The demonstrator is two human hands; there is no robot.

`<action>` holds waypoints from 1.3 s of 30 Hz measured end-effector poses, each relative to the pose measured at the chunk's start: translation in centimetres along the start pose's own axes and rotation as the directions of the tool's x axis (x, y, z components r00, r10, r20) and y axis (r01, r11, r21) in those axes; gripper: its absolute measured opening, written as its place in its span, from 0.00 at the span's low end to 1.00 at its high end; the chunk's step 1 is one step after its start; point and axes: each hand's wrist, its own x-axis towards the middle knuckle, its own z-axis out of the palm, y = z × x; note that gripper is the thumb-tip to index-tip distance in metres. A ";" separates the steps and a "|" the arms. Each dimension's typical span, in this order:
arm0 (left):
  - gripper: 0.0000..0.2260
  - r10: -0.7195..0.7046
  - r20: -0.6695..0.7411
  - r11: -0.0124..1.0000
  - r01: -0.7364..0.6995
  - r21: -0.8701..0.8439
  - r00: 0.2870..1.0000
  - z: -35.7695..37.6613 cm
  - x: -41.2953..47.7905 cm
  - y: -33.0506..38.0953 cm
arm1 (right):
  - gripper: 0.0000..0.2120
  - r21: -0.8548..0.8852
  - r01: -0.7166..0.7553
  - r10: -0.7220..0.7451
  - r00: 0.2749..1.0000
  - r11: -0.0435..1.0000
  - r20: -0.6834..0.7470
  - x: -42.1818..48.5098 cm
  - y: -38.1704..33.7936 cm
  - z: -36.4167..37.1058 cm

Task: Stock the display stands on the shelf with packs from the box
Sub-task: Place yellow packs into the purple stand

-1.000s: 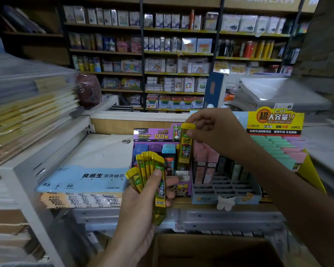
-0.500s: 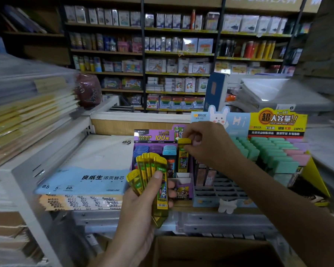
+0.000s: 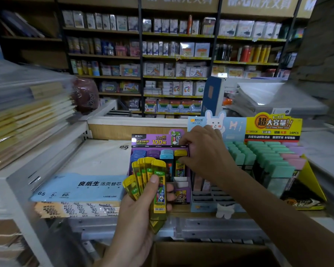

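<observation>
Right hand (image 3: 206,157) is pinching the cap of one yellow pack (image 3: 180,166) and is pressing it into the rightmost slot of the purple stand (image 3: 150,140) on the shelf. Left hand (image 3: 143,212) is gripping a fan of yellow packs (image 3: 148,174), thumb clamping the front one, just in front of the stand and above the open box (image 3: 220,255). Risks, as judged: the pack is looking not fully seated, so letting go early is likely leaving it tilted or popping out. The fan is being held mostly by the thumb, so loosening it is likely spilling packs into the box. The right wrist is sitting close to the blue stand (image 3: 202,208), so pulling back carelessly could be nudging it.
</observation>
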 end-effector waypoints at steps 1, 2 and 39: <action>0.22 0.003 -0.003 1.000 -0.003 -0.006 1.000 0.1 0.0 0.1 | 0.13 0.047 0.000 0.001 1.000 0.999 -0.022 0.0 0.1 -0.3; 0.21 0.008 -0.003 1.000 -0.008 -0.012 1.000 0.1 0.0 0.2 | 0.11 0.111 0.007 0.000 0.998 0.994 -0.060 -0.1 0.1 -0.7; 0.16 0.037 -0.014 0.994 -0.036 0.103 0.999 0.0 -0.9 0.3 | 0.06 0.638 0.045 0.031 0.994 0.769 -0.107 0.1 1.7 -3.7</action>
